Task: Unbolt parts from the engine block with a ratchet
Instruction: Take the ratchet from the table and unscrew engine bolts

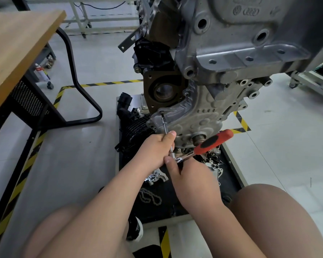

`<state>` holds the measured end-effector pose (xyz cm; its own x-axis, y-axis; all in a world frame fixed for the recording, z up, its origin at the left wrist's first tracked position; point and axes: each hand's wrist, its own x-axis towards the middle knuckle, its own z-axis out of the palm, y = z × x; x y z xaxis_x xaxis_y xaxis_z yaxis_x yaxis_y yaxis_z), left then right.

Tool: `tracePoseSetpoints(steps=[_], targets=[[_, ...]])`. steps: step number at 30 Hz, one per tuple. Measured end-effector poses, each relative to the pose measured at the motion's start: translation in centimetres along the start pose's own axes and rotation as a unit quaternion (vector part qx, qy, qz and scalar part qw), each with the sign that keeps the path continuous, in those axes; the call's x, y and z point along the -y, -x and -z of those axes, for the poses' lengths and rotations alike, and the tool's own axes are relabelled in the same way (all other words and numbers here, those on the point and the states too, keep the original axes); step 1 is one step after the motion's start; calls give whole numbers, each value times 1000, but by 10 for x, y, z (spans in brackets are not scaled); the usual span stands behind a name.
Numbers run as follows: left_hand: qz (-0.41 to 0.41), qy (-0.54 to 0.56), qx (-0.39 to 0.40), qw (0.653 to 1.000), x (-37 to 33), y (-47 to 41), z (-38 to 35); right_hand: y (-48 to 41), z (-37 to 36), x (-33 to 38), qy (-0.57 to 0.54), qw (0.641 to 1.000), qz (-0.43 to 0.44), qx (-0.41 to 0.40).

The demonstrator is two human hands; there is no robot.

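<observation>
Left hand point(157, 148)'s wrapped round the skinny extension point(165, 126) running up to a bolt point(162, 113) on the engine block point(231, 53), right hand point(190, 175)'s pinching the head of the ratchet point(214, 141) just below, and that chrome's stiff and probably slick, so I'd grab the rubbery red handle for leverage.

**Left hand** point(156, 148): fingers being curled round the ratchet extension point(165, 127); thumb point(171, 135) being laid up along the shaft, above the curled fingers.

**Right hand** point(191, 175): being closed on the ratchet head point(179, 160), just below the left fingers and touching them; thumb point(169, 162) being pressed against the head; remaining fingers being hidden beneath the palm.

**Left forearm** point(104, 207), **right forearm** point(218, 216): bare, being extended forward and converging at the hands.

**Left knee** point(50, 237), **right knee** point(280, 220): bare, being kept bent, outside the forearms.
</observation>
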<state>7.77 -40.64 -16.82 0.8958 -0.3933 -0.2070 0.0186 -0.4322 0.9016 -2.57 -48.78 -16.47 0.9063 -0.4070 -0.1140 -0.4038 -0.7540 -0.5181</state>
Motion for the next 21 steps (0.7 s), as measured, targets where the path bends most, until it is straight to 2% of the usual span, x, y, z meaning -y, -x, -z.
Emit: tracePoseSetpoints(steps=[3, 5, 6, 8, 10, 14, 16, 18, 21], targets=[[-5, 7, 5, 1000, -1, 0, 0, -1, 1, -2, 15, 1000, 1, -9], [-7, 2, 0, 1000, -2, -1, 0, -1, -1, -2, -113, 993, -23, 15], [-6, 4, -3, 1000, -3, -2, 0, -1, -2, -2, -218, 974, -50, 42], [-2, 16, -9, 1000, -4, -2, 0, -1, -4, 0, -433, 887, -118, 107], [-1, 21, -16, 1000, -5, -1, -1, 0, -5, 3, -586, 774, -175, 165], [-2, 37, -29, 999, -5, 0, -3, 1, -3, 8, -759, 541, -230, 279], [-6, 37, -29, 999, -5, -1, -2, 3, -5, 10, -807, 451, -230, 303], [-3, 41, -26, 999, -4, -1, -2, 5, -8, 11, -833, 398, -230, 309], [8, 54, -20, 998, -4, 0, -2, 5, -11, 13, -842, 375, -231, 311]])
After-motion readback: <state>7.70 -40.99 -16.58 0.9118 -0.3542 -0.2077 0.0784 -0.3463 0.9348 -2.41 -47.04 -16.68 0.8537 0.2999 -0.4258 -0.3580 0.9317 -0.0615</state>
